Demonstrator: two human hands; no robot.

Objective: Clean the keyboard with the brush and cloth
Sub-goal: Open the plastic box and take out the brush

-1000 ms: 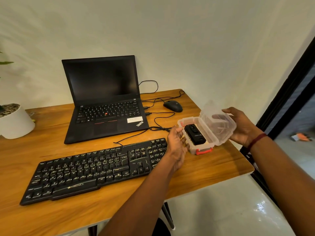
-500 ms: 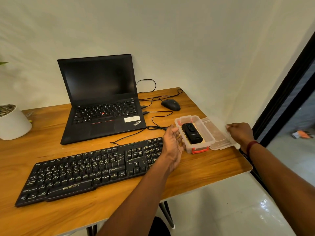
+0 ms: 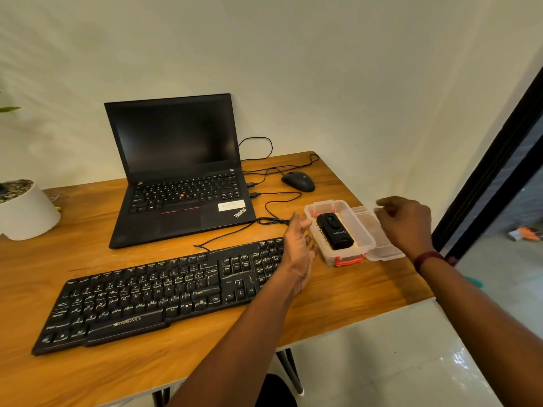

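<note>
Left hand (image 3: 298,248) hovers over the right end of the black keyboard (image 3: 152,292), palm turned toward the clear plastic box (image 3: 323,207), fingers straight and relaxed with the tips just beside the box's left wall, gripping nothing. Right hand (image 3: 407,224) hangs above the box's lid (image 3: 382,251) with its fingers loosely curled and nothing between them; whether it touches the lid cannot be told. That lid lies folded flat on the wooden table (image 3: 367,289) to the right of the box. Inside the open box a black oblong object (image 3: 335,232) lies lengthwise on a tan layer; what it is cannot be made out. A red latch (image 3: 349,260) sits on the box's near end. Both forearms reach in from the lower right, the right wrist wearing a dark red band (image 3: 427,258). The keyboard lies across the table's front, left of the box, with an open laptop (image 3: 179,171) behind it.
</note>
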